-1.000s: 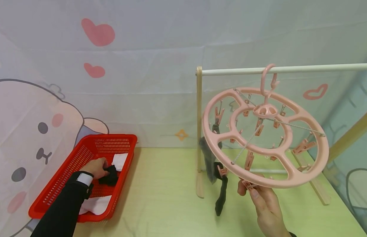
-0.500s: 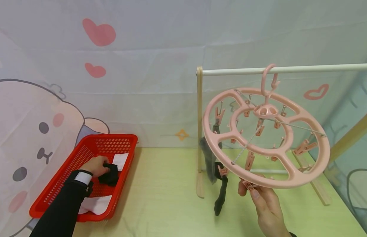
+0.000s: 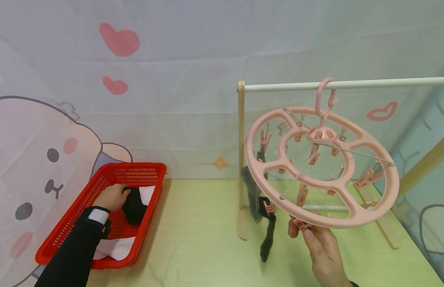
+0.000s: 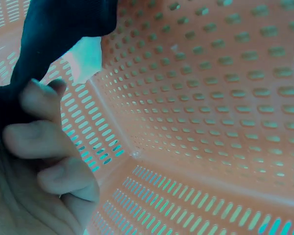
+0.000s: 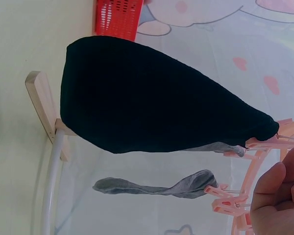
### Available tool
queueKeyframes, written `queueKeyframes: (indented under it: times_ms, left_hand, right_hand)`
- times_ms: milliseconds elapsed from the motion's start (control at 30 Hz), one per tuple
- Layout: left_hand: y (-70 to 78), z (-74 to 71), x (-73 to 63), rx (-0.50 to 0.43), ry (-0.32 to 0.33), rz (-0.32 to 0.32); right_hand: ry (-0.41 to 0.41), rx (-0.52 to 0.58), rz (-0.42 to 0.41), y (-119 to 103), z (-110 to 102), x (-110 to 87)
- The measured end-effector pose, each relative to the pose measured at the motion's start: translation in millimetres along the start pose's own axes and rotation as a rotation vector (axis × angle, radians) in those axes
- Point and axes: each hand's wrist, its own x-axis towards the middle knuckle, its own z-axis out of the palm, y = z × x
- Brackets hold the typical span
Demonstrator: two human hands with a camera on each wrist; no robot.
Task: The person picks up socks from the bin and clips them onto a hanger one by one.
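Note:
Inside the red basket (image 3: 146, 235), my left hand (image 3: 112, 197) grips one end of a black sock (image 3: 135, 207). The left wrist view shows curled fingers (image 4: 41, 139) around the dark fabric, which stretches away from them. My right hand (image 3: 324, 249) pinches a pink clothespin (image 3: 300, 224) under the near rim of the round pink hanger (image 3: 319, 218). Left of that hand, a black sock (image 3: 267, 239) and a grey sock (image 3: 253, 191) hang from other clothespins. In the right wrist view the hanging black sock (image 5: 147, 98) looms large, with a grey sock (image 5: 152, 188) beside it.
The hanger hooks over a white rail (image 3: 380, 83) on wooden legs (image 3: 241, 159). White cloth pieces (image 3: 116, 248) lie in the basket. Several unused clothespins dangle from the hanger, and a printed curtain (image 3: 193, 99) stands behind the table (image 3: 197, 239).
My left hand has shifted slightly up and back in the basket, drawing the black sock out longer. The right hand stays on its clothespin.

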Motion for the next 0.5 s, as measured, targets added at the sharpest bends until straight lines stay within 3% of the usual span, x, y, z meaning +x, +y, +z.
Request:
queueKeyframes:
  times_ms: [267,500]
  left_hand:
    - [6.9,-10.5,-2.9,-0.027,0.104,0.019]
    - [3.7,-11.8,-4.0,-0.081,0.125,0.058]
  right_hand:
    - [-0.007,0.0,-0.006,-0.4,-0.2,-0.4]
    - [-0.012,-0.01,-0.023,1.3,-0.6,2.4]
